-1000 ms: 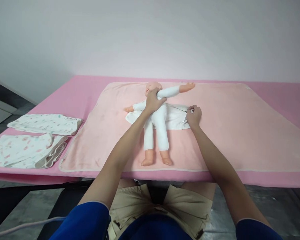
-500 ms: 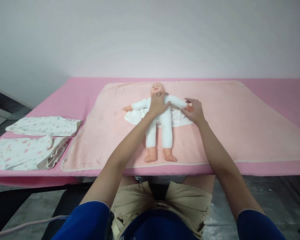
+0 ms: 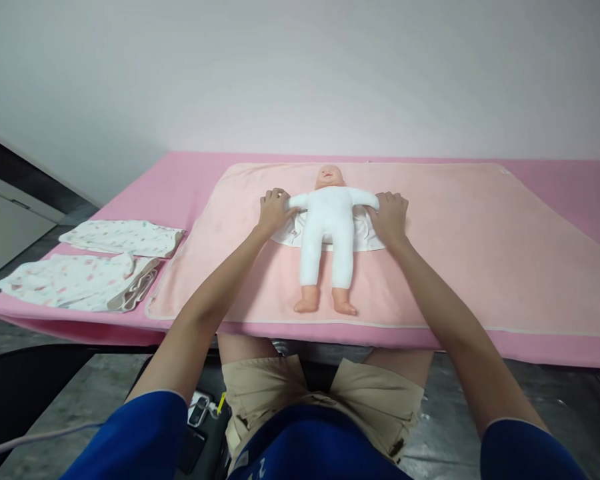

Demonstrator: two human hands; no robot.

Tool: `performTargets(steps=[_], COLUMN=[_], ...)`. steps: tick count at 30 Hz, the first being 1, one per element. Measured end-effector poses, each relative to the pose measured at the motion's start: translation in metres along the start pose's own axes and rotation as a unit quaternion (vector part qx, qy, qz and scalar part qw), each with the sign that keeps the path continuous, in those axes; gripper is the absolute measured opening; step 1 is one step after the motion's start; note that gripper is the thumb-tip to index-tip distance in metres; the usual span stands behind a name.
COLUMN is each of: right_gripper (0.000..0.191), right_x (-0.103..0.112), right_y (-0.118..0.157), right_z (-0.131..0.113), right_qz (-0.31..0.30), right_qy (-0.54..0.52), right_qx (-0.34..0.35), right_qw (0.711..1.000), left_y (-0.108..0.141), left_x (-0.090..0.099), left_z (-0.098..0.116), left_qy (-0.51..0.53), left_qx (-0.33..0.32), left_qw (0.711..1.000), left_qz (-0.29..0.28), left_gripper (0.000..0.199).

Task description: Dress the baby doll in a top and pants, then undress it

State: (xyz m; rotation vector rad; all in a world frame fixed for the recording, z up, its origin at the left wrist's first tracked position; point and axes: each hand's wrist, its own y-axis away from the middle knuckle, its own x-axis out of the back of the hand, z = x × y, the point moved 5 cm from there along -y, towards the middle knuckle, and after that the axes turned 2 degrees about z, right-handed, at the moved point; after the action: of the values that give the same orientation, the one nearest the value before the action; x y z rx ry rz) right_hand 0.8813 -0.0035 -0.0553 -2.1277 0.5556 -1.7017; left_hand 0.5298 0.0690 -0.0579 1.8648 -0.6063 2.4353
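Observation:
A baby doll (image 3: 329, 213) with a white cloth body lies on its back, head toward the wall and feet toward me. Its arms are stretched out to both sides. My left hand (image 3: 275, 212) is closed round the end of the doll's arm on the left. On the right, my right hand (image 3: 391, 215) grips the end of its other arm. Both doll hands are hidden under my fingers. Beneath the doll's torso a white baby garment (image 3: 367, 233) is spread out, partly covered by the body.
A peach blanket (image 3: 480, 267) lies under the doll on the pink-covered table (image 3: 145, 193). Two folded printed cloths, a rear one (image 3: 123, 237) and a front one (image 3: 75, 281), lie at the left. A pale wall (image 3: 330, 80) stands behind the table.
My left hand has moved from the doll's chest to its arm on the left. My right hand stays at the other arm. The view has shifted slightly.

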Motion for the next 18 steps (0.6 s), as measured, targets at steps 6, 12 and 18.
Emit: performTargets(steps=[6, 12, 18], right_gripper=[0.056, 0.059, 0.088], right_x=[0.07, 0.142, 0.18], right_y=[-0.024, -0.02, 0.002], right_z=[0.055, 0.181, 0.327], right_qz=[0.007, 0.018, 0.024], right_qy=[0.076, 0.239, 0.243], right_qx=[-0.023, -0.094, -0.219], right_qw=[0.997, 0.966, 0.944], left_y=[-0.019, -0.042, -0.055], left_x=[0.009, -0.013, -0.069], left_z=[0.071, 0.208, 0.352], left_qy=[0.027, 0.082, 0.196], left_qx=[-0.06, -0.15, -0.177], left_qw=[0.998, 0.984, 0.953], left_qz=[-0.019, -0.058, -0.149], left_gripper=[0.051, 0.06, 0.063])
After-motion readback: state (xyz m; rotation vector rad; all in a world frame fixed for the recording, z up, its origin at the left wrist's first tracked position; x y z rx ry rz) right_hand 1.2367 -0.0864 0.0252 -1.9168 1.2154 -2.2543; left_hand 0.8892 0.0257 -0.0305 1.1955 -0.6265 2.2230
